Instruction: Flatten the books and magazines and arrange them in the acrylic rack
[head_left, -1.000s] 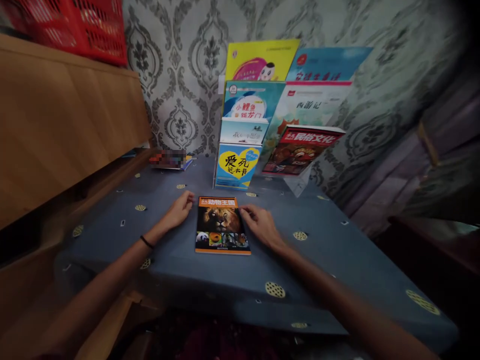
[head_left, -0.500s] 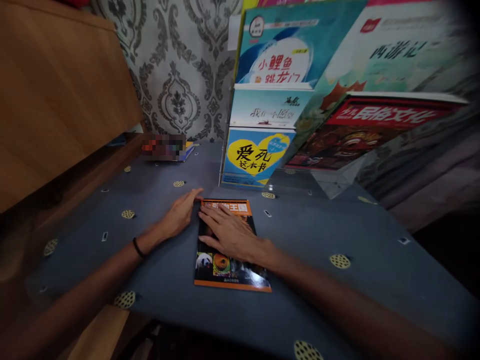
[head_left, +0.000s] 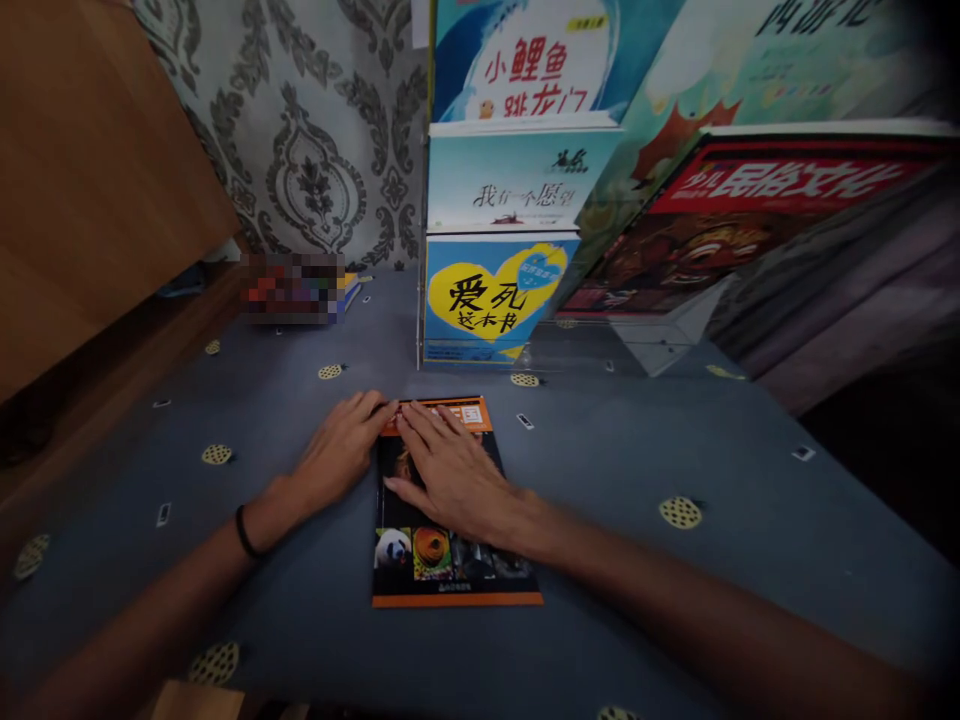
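A closed book (head_left: 457,590) with a black cover, orange bands and small animal photos, a panda among them, lies on the cloth-covered table. My right hand (head_left: 457,470) rests flat across its upper half, fingers stretched and slightly apart, covering part of the title. At the book's upper left corner, my left hand (head_left: 341,445) touches the edge with extended fingertips, close to the right fingertips. A dark band circles the left wrist. Neither hand grips the book.
Behind the book stands a clear rack (head_left: 652,345) of upright books, including a blue one with a yellow heart (head_left: 480,300) and a red-topped one (head_left: 750,225). A blurred-out stack (head_left: 296,290) lies at the back left, beside a wooden cabinet (head_left: 97,180).
My left hand has moved in to the book's upper left corner, its fingertips now touching the edge. The right hand stays flat on the cover. The view has shifted closer and lower.
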